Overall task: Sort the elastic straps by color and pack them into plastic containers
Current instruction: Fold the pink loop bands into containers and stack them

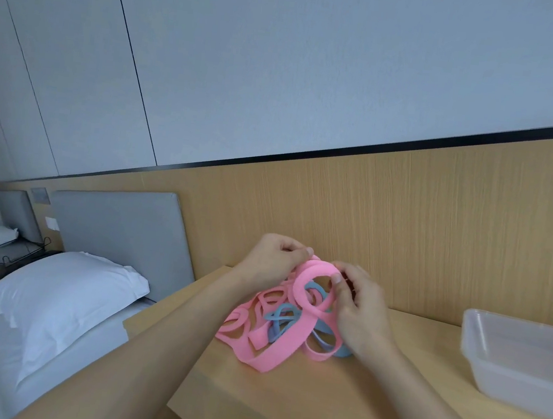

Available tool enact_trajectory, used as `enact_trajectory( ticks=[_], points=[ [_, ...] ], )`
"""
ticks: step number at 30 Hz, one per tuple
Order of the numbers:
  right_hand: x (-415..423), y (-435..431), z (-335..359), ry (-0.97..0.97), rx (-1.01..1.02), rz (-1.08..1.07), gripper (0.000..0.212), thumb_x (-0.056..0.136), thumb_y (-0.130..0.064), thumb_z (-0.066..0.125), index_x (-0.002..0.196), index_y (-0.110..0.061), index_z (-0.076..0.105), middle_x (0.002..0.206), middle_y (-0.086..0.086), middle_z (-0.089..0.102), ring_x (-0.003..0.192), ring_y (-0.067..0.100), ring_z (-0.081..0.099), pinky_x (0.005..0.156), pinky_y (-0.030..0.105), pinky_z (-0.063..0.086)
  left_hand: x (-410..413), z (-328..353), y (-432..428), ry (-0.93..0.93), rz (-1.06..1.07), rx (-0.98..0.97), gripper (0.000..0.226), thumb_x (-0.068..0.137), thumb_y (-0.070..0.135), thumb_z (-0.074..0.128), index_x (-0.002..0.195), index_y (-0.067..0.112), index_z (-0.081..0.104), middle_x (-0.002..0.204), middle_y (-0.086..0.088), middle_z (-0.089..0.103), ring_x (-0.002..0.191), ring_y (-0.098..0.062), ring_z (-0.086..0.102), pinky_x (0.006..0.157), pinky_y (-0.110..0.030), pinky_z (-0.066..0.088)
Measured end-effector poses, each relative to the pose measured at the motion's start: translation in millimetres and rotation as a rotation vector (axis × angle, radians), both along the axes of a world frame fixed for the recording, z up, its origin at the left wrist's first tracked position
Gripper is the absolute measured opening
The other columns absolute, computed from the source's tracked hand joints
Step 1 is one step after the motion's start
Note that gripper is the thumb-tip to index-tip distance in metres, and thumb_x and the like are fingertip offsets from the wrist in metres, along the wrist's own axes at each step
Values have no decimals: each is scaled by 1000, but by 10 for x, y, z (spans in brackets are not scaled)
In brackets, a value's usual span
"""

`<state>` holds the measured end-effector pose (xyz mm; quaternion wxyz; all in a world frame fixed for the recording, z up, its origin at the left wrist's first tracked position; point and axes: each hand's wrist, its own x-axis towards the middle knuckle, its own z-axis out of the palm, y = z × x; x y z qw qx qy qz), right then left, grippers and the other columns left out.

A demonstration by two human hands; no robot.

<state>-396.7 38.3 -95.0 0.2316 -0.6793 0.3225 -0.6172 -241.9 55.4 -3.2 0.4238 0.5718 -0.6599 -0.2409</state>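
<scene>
A tangled heap of pink elastic straps point(273, 350) lies on the wooden table point(332, 405), with blue straps point(282, 316) mixed into it. My left hand point(270, 263) pinches a pink strap at the top of the heap. My right hand point(358, 308) grips the same raised pink loop point(308, 283) on its right side, thumb on the band. A clear plastic container point(523, 361) stands on the table at the right, apart from the heap, with nothing seen inside it.
A wood-panelled wall point(438, 227) runs behind the table. Left of the table is a bed with a white pillow point(59, 291) and a grey headboard point(121, 226). A black wire basket point(8, 256) sits at the far left.
</scene>
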Motion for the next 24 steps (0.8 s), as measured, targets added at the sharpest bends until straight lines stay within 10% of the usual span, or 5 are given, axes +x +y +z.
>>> enact_trajectory(
  ticks=[5,16,24],
  points=[
    [27,12,0,3,-25,-8,21,102,-9,53,101,-23,69,93,-7,63,90,4,58,77,18,42,-36,24,26,-3,-21,36,27,100,20,60,94,-1,76,90,-9,75,78,-12,64,75,-28,52],
    [99,36,223,-115,-13,-39,22,97,-13,63,109,-30,57,88,-3,64,69,10,61,60,15,45,27,337,138,-80,-157,56,13,96,1,61,103,2,72,80,-9,67,70,-15,59,62,-23,49],
    [99,-83,951,39,25,18,24,100,-18,60,122,-25,65,111,-4,55,87,11,60,78,24,52,49,877,170,-183,-102,-75,21,95,-2,58,109,2,75,90,-10,68,79,-17,56,74,-31,45]
  ],
)
